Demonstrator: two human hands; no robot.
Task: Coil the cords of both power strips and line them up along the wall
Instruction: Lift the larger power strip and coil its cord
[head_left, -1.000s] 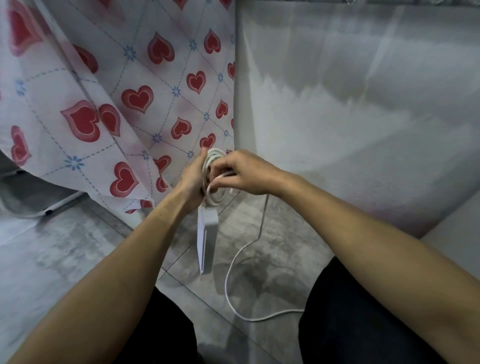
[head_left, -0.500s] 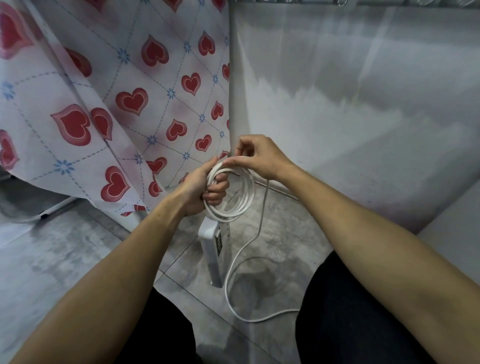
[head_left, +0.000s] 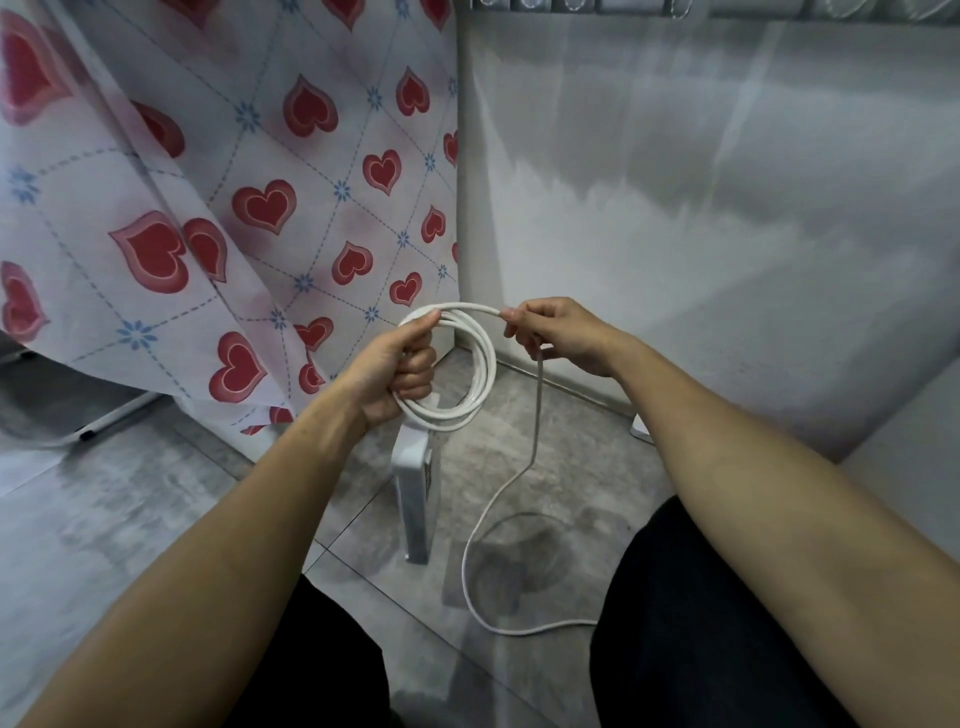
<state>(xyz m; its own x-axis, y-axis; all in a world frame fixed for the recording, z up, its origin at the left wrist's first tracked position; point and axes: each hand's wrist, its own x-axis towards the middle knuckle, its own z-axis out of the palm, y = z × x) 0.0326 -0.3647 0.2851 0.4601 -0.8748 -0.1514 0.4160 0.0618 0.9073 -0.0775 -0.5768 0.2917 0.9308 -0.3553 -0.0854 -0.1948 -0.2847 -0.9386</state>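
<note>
My left hand (head_left: 400, 366) grips a coil of white cord (head_left: 480, 384), several loops wide, held above the floor. A white power strip (head_left: 415, 499) hangs from the coil, its lower end near the grey floor. My right hand (head_left: 558, 332) pinches the same cord just right of the coil. From that hand the loose cord (head_left: 478, 535) drops, curves over the floor and runs off behind my right leg. A second white object (head_left: 641, 430) lies by the wall at the right; I cannot tell what it is.
A heart-patterned curtain (head_left: 234, 208) hangs at the left, down to the floor. A grey wall (head_left: 701, 234) runs behind my hands, meeting the tiled floor (head_left: 561, 457). My dark-trousered legs (head_left: 691, 623) fill the bottom of the view.
My right hand has moved out to the right, away from the coil, with the cord in its fingers. The coil in my left hand has opened wider and the strip has turned.
</note>
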